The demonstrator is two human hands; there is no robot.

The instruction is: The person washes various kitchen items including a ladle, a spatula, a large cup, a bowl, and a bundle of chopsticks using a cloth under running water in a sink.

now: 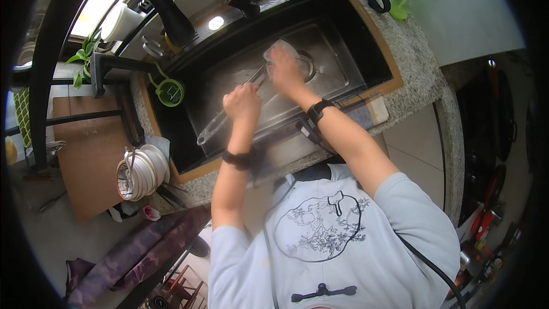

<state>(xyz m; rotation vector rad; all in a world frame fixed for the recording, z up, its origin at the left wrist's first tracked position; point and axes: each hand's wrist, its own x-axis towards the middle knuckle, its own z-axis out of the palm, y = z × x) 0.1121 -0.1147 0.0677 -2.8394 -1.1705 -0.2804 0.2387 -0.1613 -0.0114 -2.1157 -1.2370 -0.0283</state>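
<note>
My left hand (243, 102) is closed around the handle of a long metal utensil (213, 129), which slants over the sink. The handle's end, with a hanging hole, points to the lower left. At the utensil's upper end my right hand (286, 71) presses a whitish cloth or pad (281, 46). Motion blurs this hand, and the cloth and fingers hide the utensil's head, so I cannot tell its kind. Both hands are inside the black sink (356, 21), above its metal bottom and next to the round drain (307, 63).
A black faucet (167, 8) arches over the sink's back left. A green strainer cup (170, 92) hangs at the left wall. Stacked bowls (143, 171) stand in a rack at the left. A soap pump bottle (403, 3) is on the granite counter (418, 51). A folded cloth (362, 111) lies along the front edge.
</note>
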